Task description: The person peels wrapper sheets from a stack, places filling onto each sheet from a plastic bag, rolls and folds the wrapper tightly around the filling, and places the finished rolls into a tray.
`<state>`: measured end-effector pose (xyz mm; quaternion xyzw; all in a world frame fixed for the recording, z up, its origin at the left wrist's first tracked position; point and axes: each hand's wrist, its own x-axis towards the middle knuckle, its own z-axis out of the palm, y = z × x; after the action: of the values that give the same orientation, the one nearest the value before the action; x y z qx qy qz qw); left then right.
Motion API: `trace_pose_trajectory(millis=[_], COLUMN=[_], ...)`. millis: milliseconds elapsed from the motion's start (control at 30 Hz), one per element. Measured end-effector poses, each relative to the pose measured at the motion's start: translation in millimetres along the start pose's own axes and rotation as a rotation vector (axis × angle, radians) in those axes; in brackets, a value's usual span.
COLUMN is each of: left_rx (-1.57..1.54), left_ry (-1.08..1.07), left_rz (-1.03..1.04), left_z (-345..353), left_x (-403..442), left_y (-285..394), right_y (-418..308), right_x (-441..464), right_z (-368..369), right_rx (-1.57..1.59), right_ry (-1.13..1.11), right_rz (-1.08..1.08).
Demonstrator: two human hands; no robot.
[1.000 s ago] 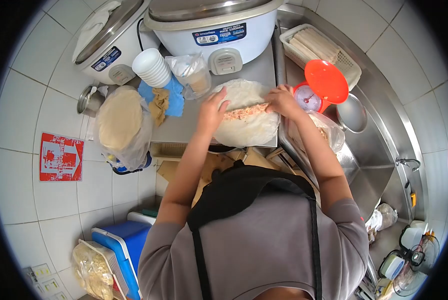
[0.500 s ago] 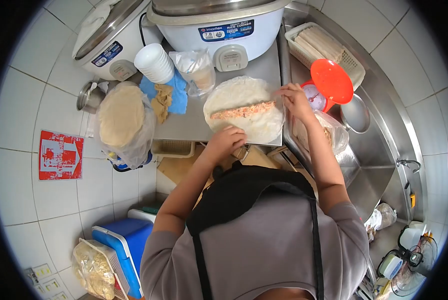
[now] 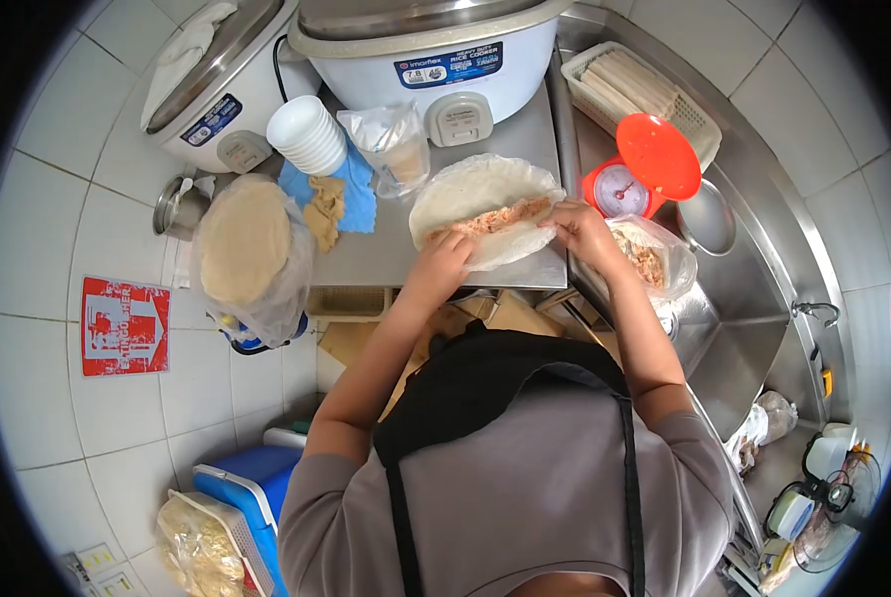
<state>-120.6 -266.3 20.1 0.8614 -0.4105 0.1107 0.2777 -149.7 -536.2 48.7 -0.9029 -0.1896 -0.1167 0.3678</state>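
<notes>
A round, pale wrapper (image 3: 450,194) lies on the steel counter, with a strip of orange-pink filling (image 3: 500,217) across it. Its near edge is lifted and folded up against the filling. My left hand (image 3: 443,267) has its fingers closed on the near left part of this edge. At the right end, my right hand (image 3: 582,231) pinches the wrapper beside the filling. Just right of that hand sits a plastic bag (image 3: 654,261) of similar filling. A red weighing scale (image 3: 621,189) with a tilted red pan stands behind the bag.
Two rice cookers (image 3: 420,75) stand at the back. Stacked white bowls (image 3: 308,134), a blue cloth (image 3: 359,194) and a bagged cup (image 3: 396,159) are left of the wrapper. More wrappers (image 3: 241,244) lie farther left. A basket of rolls (image 3: 694,124) sits back right.
The near edge of the wrapper has been folded up toward the filling. My right hand has come down from the upper right edge; my left hand has moved up onto the wrapper.
</notes>
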Motion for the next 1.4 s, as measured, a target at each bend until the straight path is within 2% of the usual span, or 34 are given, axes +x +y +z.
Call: trace_pose_trajectory(millis=[100, 200, 300, 400, 500, 600, 700, 767, 900, 1067, 1167, 1200, 1267, 1400], left_rx=[-0.09, -0.068, -0.25, -0.347, -0.312, -0.113, -0.028, -0.041, -0.159, -0.545, -0.743, -0.794, -0.788, -0.744], left_ry=[-0.08, -0.23, -0.159, -0.073, -0.052, -0.083, -0.179, -0.204, -0.304, -0.363, -0.401, -0.419, -0.413, -0.414], left_rz=[-0.024, -0.031, -0.005, -0.144, -0.255, -0.288, -0.297, -0.284, -0.371, -0.473, -0.546, -0.569, -0.548, -0.527], left_z=[-10, -16, -12, -19, -12, 3, 7, 10, 17, 35, 33, 34, 34, 36], left_x=[-9, -17, -16, 11, 43, 67, 81, 87, 106, 117, 115, 112, 109, 104], left_y=[-5, -4, -13, -25, -54, -82, -93, -97, -101, -111, -112, -113, -112, -112], right_y=[-5, -13, -5, -2, 22, 16, -10, -20, -22, -33, -31, -28, -24, -35], right_x=[-8, -21, -21, 10, 44, 63, 59, 55, 57, 59, 68, 71, 79, 83], right_z=[-3, -1, 5, -1, 11, 27, 49, 88, 110, 116, 110, 115, 127, 135], right_rx=[-0.004, 0.124, 0.083, -0.003, -0.198, -0.352, -0.239, -0.073, -0.162, -0.258, -0.204, -0.157, -0.067, -0.083], right_ry=[-0.102, -0.203, -0.185, -0.101, 0.003, 0.449, 0.269, 0.019, -0.034, -0.071, -0.269, -0.255, -0.22, -0.355], right_rz=[-0.064, 0.001, -0.011, 0.107, 0.157, -0.003, 0.063, -0.013, -0.02, -0.032, 0.072, 0.054, 0.02, 0.04])
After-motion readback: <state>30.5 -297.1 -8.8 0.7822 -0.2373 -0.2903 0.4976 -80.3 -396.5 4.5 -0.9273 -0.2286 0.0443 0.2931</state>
